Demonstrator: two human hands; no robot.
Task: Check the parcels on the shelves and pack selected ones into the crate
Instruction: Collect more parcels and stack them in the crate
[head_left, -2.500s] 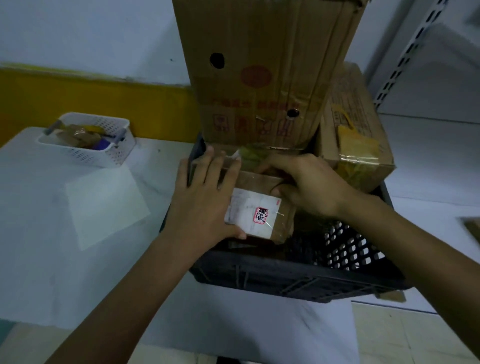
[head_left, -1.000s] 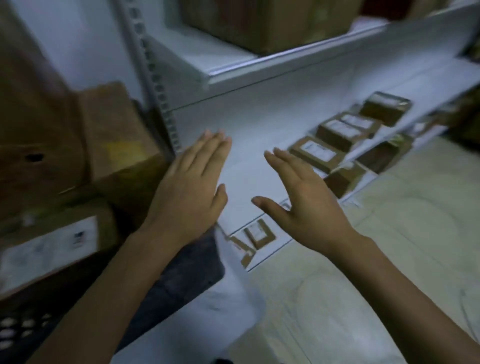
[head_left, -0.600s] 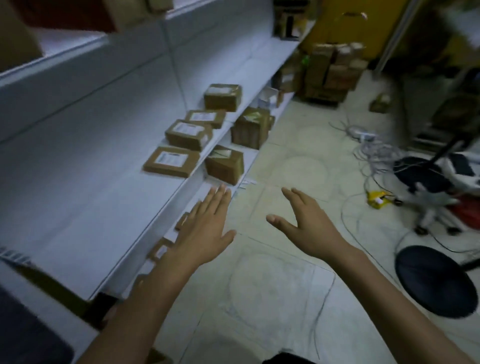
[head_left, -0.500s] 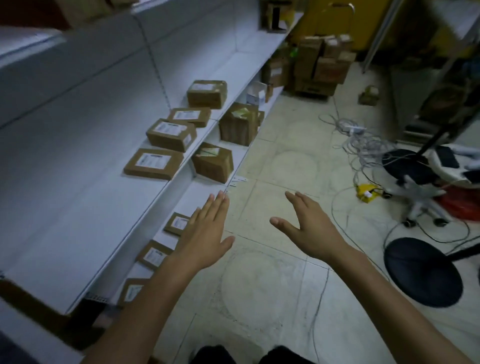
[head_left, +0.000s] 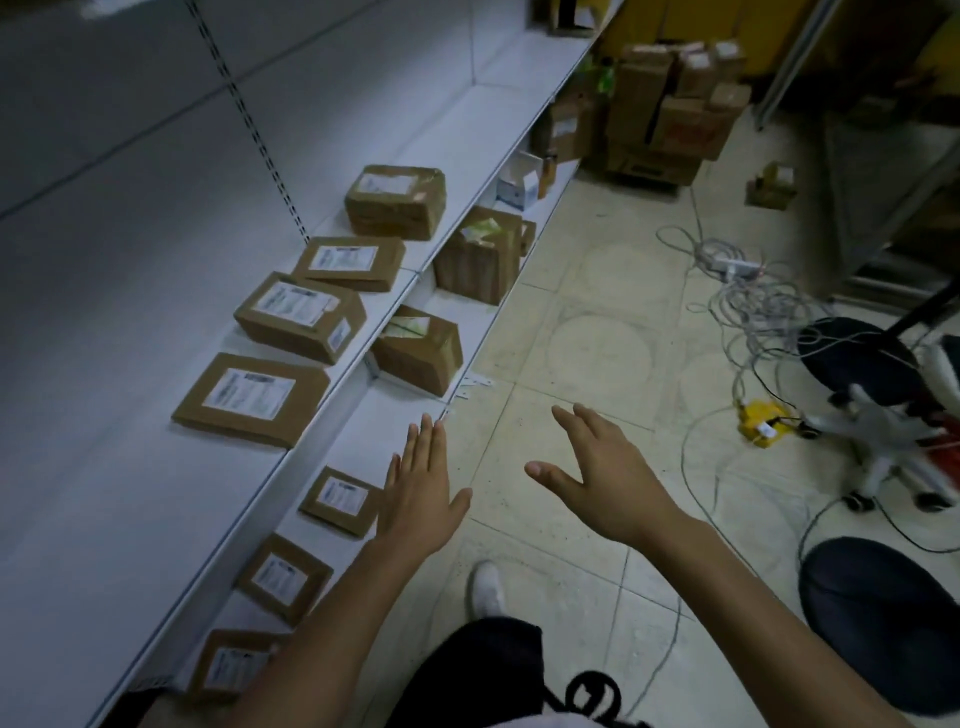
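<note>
The left hand (head_left: 421, 499) and right hand (head_left: 608, 483) hover flat, each grip released and empty. A small labelled parcel (head_left: 340, 500) lies on the lower shelf (head_left: 387, 415) just beside the left hand, with larger parcels (head_left: 249, 397) on the shelf above. The crate is out of view. Look-alike labels could cause a wrong pick, and the loose floor cables (head_left: 753, 301) could trip the person.

You are facing four labelled parcels lying on the upper shelf (head_left: 104, 493) at left, running from the near flat parcel (head_left: 251, 399) to the far box (head_left: 396, 201). On the lower shelf (head_left: 400, 415), three small flat parcels (head_left: 340, 500) are lying near you. Farther along, two taller cartons (head_left: 418, 348) are standing and one white box (head_left: 519, 182) is sitting. You are holding out two hands, the left hand (head_left: 421, 499) and the right hand (head_left: 608, 478). Two round black seats (head_left: 883, 618) are showing at right.
</note>
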